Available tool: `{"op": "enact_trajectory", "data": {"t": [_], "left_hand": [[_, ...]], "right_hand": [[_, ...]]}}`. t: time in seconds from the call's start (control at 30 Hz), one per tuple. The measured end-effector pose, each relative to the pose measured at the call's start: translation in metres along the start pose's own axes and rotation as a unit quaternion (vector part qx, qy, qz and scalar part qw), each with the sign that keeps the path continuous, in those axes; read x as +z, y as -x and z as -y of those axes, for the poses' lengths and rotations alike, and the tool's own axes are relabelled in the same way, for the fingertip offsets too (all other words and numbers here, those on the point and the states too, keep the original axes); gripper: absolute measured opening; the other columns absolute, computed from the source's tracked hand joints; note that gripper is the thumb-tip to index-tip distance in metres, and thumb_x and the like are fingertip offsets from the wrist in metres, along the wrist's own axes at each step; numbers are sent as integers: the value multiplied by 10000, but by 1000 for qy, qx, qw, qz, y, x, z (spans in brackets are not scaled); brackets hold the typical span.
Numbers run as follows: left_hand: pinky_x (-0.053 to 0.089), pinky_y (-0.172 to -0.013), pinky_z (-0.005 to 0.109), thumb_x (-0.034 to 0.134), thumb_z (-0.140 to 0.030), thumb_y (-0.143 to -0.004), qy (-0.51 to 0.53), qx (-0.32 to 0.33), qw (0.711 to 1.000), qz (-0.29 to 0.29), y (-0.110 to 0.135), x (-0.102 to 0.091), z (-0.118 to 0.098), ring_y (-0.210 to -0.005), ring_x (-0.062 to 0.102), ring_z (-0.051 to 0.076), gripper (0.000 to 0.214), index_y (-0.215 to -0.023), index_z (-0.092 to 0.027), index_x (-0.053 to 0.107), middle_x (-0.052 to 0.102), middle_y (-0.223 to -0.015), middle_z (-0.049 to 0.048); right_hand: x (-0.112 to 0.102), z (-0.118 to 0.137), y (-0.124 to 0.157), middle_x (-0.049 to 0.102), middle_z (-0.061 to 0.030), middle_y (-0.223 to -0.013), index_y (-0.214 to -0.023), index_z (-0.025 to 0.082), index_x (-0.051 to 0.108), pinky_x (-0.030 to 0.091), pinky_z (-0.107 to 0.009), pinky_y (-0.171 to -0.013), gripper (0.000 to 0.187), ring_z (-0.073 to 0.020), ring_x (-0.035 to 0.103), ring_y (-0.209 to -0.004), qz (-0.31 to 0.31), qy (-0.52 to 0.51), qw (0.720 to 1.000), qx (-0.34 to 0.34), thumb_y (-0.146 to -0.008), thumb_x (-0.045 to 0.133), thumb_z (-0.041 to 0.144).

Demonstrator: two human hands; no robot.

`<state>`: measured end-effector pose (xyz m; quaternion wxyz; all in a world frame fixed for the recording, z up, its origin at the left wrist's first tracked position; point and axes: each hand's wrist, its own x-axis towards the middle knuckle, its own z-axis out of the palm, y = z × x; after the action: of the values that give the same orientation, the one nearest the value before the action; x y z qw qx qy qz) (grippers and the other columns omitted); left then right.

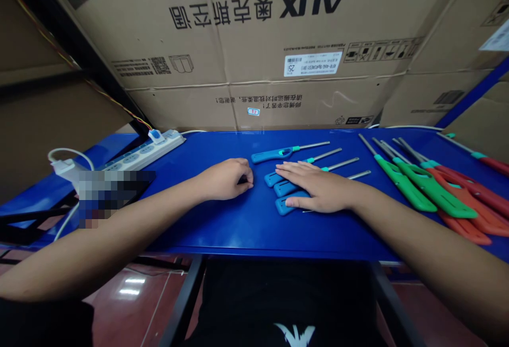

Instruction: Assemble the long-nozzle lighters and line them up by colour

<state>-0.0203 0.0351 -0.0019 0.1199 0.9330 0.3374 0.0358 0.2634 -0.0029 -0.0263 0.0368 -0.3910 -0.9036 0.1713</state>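
My right hand lies flat, palm down, across three blue long-necked lighters, covering their middles. Their blue handle ends, such as the nearest lighter's handle, show to the left of it, and metal tubes stick out to the right. Just beyond, another blue lighter with a turquoise trigger lies uncovered. My left hand rests on the blue tabletop left of the lighters, its fingers loosely curled in toward the thumb. Nothing shows in the gap between them.
At the right lie green lighters and overlapping orange and red lighters. A white power strip with plugs and cables sits at the left, near a blurred patch. A large cardboard box stands along the back edge.
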Motion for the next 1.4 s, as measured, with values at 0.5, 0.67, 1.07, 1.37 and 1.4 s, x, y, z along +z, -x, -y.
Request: {"op": "enact_trajectory", "data": {"t": [0.5, 0.67, 1.07, 1.37, 1.4], "left_hand": [[499, -804, 315, 673, -348, -836, -28, -124, 991, -33, -4, 1, 3, -876, 672, 212, 244, -999, -179, 740, 734, -961, 66], [477, -669, 254, 662, -311, -831, 0, -156, 987, -23, -8, -1, -1, -727, 673, 163, 168, -916, -205, 760, 756, -837, 22], [476, -699, 252, 591, -275, -842, -39, -168, 984, -45, -8, -5, 29, -723, 671, 165, 197, -875, -210, 774, 770, -834, 31], [440, -653, 247, 669, -350, -756, -58, -279, 957, -61, -6, -31, 98, -700, 651, 175, 149, -769, -233, 760, 761, -772, 13], [437, -651, 245, 675, -351, -750, -58, -284, 955, -59, -4, -33, 101, -696, 649, 174, 145, -762, -233, 758, 757, -761, 11]], "right_hand": [[-1, 1, 0, 199, -72, -1679, -1611, 257, 259, 113, -565, -1267, 935, -347, 152, -1547, 0, 1, 1000, 5, -868, 441, 794], [-1, 1, 0, 198, -74, -1678, -1610, 246, 262, 100, -588, -1259, 925, -351, 146, -1548, -1, -11, 1000, -2, -875, 467, 768], [-1, 1, -1, 166, -75, -1685, -1614, 225, 244, 94, -553, -1269, 947, -328, 125, -1555, 7, 4, 1000, 13, -875, 445, 783], [-1, 0, -12, 204, -82, -1677, -1611, 258, 253, 126, -590, -1254, 916, -340, 163, -1547, -17, 11, 1000, 14, -882, 423, 786], [-2, 0, -15, 209, -85, -1676, -1611, 254, 255, 123, -584, -1256, 918, -340, 166, -1546, -19, 15, 1000, 16, -882, 411, 791]]}}
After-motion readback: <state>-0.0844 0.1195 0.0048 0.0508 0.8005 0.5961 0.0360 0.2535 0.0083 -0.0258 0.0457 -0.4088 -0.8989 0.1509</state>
